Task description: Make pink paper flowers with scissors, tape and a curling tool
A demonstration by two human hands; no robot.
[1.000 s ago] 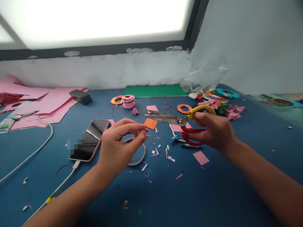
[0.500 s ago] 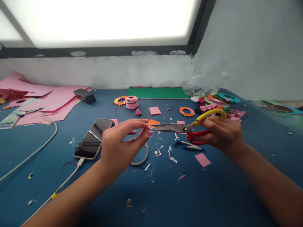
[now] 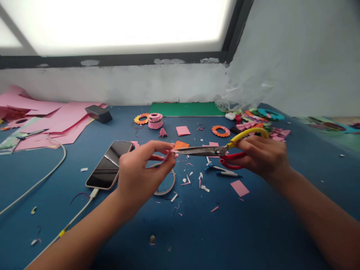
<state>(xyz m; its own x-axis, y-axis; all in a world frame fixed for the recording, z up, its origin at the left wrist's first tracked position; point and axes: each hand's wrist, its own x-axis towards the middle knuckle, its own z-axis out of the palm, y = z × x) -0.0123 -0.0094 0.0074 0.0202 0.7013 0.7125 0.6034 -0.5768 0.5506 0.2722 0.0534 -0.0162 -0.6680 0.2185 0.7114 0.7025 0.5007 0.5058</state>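
Between its thumb and fingertips, my left hand pinches a small folded piece of pink paper, mostly hidden by the fingers. My right hand grips scissors with one yellow and one red handle. The blades point left, and their tips meet the pink paper at my left fingertips. Below the blades, white and pink paper scraps lie scattered on the blue table. An orange paper square is just behind the blade tips. Partly behind my left hand lies a pale ring.
A phone with a charging cable lies left. Pink sheets and a black block are at the back left. Scalloped paper rings, a green board and pens lie farther back. Colourful paper pieces heap at right.
The scissor blades have come closer together at the paper. Both hands have shifted very slightly left in view, along with the whole scene.
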